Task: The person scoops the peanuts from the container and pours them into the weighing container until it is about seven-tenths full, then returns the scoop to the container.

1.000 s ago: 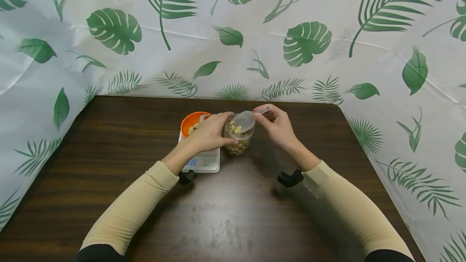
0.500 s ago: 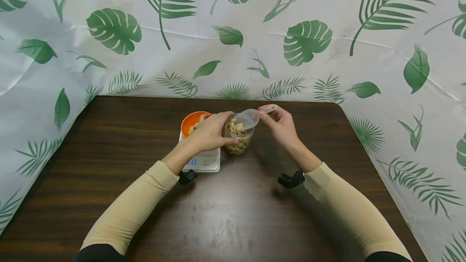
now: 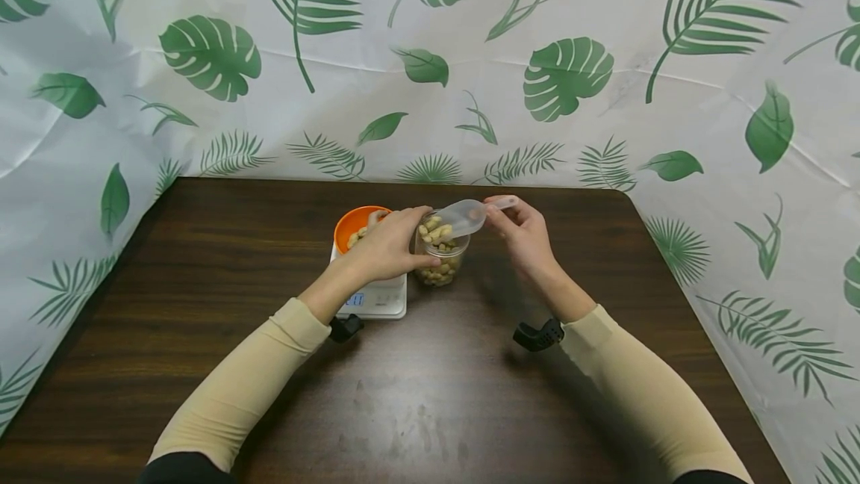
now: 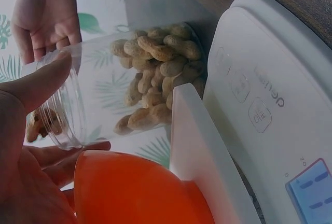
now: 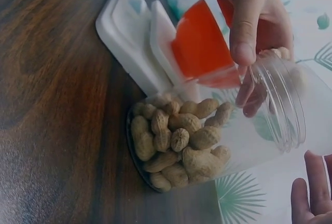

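A clear jar (image 4: 96,99) stands upright on the table, its lower part filled with unshelled peanuts (image 5: 181,146). My left hand (image 3: 386,249) grips it at the threaded neck, thumb on one side and fingers on the other. Over the jar's mouth is a translucent plastic scoop (image 3: 465,216), its handle pinched by my right hand (image 3: 527,241). Several peanuts (image 3: 433,230) show at the scoop's edge by the jar mouth. Left of the jar, an orange bowl (image 3: 348,225) with peanuts in it sits on a white kitchen scale (image 3: 383,306), partly hidden behind my left hand.
The dark wooden table (image 3: 430,387) reaches back to a white leaf-print sheet (image 3: 470,73) hung behind it. In the left wrist view the scale's lit display (image 4: 311,190) shows. Bowl, scale and jar stand close together near the far edge.
My right hand has drawn the scoop a little to the right and slightly up over the jar mouth, uncovering more peanuts there. My left hand has kept its place on the jar.
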`<state>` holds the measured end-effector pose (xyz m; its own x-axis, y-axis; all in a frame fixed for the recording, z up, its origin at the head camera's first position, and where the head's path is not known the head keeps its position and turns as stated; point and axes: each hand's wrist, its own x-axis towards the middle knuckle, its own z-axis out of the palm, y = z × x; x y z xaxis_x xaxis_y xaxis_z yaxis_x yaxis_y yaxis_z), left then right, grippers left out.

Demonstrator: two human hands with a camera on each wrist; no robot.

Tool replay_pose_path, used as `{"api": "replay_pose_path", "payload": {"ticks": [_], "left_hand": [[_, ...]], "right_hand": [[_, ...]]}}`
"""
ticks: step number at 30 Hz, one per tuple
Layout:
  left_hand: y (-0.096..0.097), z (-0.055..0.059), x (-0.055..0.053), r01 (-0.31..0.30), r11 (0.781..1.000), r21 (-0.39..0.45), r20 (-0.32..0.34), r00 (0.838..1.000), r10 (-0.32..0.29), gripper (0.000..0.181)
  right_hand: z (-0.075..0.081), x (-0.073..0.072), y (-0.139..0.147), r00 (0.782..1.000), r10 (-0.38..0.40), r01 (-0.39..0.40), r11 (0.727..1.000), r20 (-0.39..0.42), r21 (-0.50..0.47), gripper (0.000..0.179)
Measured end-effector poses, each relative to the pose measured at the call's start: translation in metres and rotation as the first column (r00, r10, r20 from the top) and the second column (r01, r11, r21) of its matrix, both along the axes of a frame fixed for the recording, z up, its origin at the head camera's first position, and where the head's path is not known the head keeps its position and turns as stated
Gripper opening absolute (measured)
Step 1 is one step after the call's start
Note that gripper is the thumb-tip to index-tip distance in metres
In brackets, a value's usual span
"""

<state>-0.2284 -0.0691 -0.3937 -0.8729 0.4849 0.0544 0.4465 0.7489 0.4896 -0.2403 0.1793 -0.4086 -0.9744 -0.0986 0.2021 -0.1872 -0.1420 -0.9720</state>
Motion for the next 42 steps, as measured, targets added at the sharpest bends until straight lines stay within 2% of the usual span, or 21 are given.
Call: {"api": "replay_pose_path", "payload": {"ticks": [11, 17, 22, 27, 35, 42], "left_hand": [[0.000, 0.000, 0.001, 0.002, 1.000, -0.016, -0.001, 1.000, -0.002, 0.090], [0.000, -0.001, 0.001, 0.005, 1.000, -0.019, -0.010, 1.000, -0.005, 0.090], [0.000, -0.001, 0.002, 0.003, 1.000, -0.024, -0.016, 1.000, -0.004, 0.091], [-0.002, -0.001, 0.004, 0.005, 0.999, -0.034, -0.031, 0.999, -0.006, 0.092], [-0.013, 0.000, 0.006, -0.008, 1.000, -0.005, -0.037, 0.999, 0.008, 0.092], [-0.033, 0.004, 0.008, -0.027, 0.999, 0.038, -0.044, 0.999, 0.029, 0.089]], "right_hand": [[0.000, 0.001, 0.004, 0.996, -0.009, 0.015, 0.997, 0.089, -0.074, 0.027], [-0.001, 0.002, 0.007, 0.994, 0.005, 0.006, 0.995, 0.109, -0.098, 0.015], [0.002, 0.002, 0.007, 0.992, 0.016, -0.002, 0.994, 0.123, -0.111, 0.022], [0.006, 0.002, 0.004, 0.992, 0.027, -0.011, 0.991, 0.121, -0.132, 0.015], [0.014, 0.000, -0.003, 0.992, 0.029, -0.012, 0.991, 0.124, -0.131, 0.012], [0.020, -0.003, -0.014, 0.994, 0.039, -0.025, 0.991, 0.106, -0.133, 0.014]]}}
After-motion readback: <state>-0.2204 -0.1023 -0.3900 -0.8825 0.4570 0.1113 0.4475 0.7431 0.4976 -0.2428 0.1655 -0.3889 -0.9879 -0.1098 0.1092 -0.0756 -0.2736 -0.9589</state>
